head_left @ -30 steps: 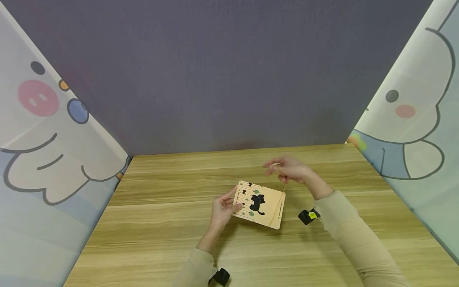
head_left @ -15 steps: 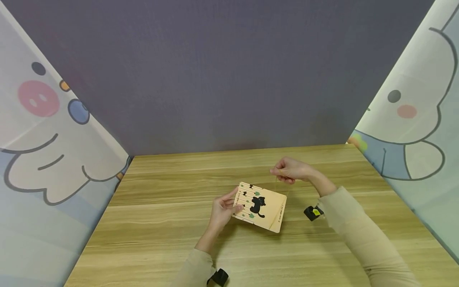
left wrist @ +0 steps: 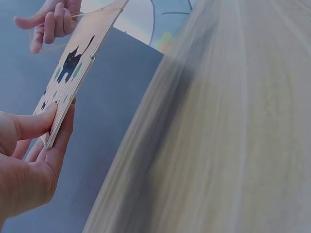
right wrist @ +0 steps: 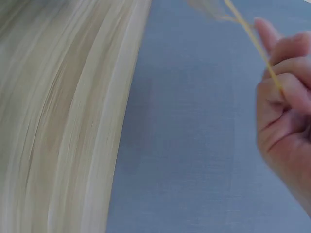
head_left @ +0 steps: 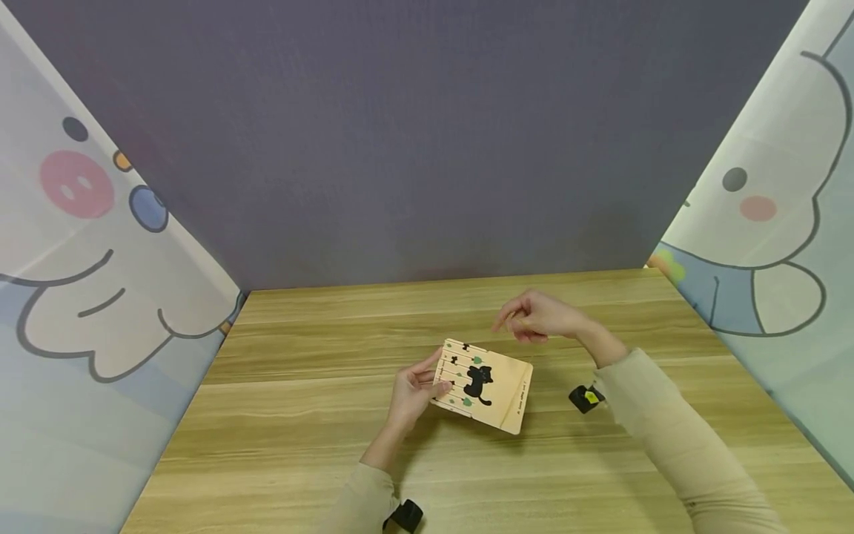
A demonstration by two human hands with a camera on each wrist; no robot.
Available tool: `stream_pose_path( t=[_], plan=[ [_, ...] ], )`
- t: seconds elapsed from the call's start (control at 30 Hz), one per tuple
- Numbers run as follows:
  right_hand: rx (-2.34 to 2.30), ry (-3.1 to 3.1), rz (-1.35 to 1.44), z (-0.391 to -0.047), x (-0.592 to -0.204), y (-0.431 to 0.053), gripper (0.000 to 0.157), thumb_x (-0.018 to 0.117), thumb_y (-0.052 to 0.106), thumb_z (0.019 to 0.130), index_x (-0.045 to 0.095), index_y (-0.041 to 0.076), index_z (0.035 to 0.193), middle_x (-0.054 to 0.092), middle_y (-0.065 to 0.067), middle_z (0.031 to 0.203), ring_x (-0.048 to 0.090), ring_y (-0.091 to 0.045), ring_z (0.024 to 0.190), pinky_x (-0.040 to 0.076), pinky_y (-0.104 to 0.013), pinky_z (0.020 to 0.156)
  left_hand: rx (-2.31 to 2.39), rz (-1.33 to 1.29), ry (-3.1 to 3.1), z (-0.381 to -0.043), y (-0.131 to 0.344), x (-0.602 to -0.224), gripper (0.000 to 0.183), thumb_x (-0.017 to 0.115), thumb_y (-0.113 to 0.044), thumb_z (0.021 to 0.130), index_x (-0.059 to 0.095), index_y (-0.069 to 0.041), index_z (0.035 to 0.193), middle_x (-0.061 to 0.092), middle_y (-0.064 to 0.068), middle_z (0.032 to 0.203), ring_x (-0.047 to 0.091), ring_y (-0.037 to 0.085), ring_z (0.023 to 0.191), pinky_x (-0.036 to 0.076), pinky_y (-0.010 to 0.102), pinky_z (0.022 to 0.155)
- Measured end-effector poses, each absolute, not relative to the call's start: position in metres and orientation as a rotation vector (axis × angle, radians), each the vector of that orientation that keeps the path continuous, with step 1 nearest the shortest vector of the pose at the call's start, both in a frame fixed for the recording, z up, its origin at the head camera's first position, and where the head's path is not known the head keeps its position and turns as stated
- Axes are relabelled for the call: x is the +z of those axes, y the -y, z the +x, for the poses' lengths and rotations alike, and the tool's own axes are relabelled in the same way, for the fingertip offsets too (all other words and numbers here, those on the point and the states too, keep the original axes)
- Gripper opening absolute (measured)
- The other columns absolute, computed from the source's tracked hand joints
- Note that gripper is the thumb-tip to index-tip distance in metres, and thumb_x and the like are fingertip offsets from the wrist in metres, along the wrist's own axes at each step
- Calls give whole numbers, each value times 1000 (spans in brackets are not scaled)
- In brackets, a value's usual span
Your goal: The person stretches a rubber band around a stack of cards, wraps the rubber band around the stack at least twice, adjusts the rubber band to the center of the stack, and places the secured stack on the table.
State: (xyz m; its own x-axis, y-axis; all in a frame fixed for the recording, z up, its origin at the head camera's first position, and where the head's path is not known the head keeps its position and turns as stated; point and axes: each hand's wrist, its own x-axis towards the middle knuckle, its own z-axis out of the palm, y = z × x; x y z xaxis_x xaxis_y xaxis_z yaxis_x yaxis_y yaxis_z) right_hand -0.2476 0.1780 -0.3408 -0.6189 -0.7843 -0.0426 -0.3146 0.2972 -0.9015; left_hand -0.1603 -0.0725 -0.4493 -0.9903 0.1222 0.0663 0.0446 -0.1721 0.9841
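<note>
My left hand (head_left: 410, 394) pinches one end of a cream notebook (head_left: 502, 382) with a black cat and green leaves on its cover. Thumb on the cover and fingers beneath, it holds the notebook tilted above the table, as the left wrist view shows. A thin yellow rubber band (right wrist: 252, 40) runs taut from the notebook's far end to my right hand (head_left: 545, 316). Curled fingers of the right hand hook the band, beyond the notebook's upper right corner. In the left wrist view the band (left wrist: 97, 11) crosses the cover near that end.
A wood-grain table (head_left: 300, 415) lies beneath both hands. Behind it rises a dark grey panel (head_left: 427, 148). Cartoon-printed panels (head_left: 767, 245) stand at both sides. Black straps (head_left: 586, 398) hang from both wrists.
My right hand first shifts slightly right and its fingers draw together; now its index finger extends again. The notebook's far end dips slightly. The left hand stays nearly still, gripping the notebook.
</note>
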Motion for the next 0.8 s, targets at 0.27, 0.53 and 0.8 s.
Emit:
stream_pose_path(
  t=[0.27,0.53,0.8],
  plan=[
    [-1277,-1999,-1437,-238,-347,-172,26,59,8,83,61,-11,100,56,-7,50,39,-17,31,31,-19,27,2287,203,-1962,-163,79,-446,57,62,17,72,46,2,124,58,29,100,63,26,80,54,31,67],
    [-940,-2314,-1711,-226,-344,-171,35,60,27,80,66,-1,100,36,8,40,23,8,36,23,-9,30,2218,225,-1928,-167,85,-442,57,62,15,72,46,2,125,58,29,101,64,28,80,53,32,69],
    [-583,-2533,-1789,-220,-341,-173,40,59,34,80,63,6,109,37,17,50,15,10,41,23,-8,36,2216,230,-1918,-169,88,-439,58,61,15,73,44,2,127,57,29,103,64,26,79,54,28,65]
  ],
)
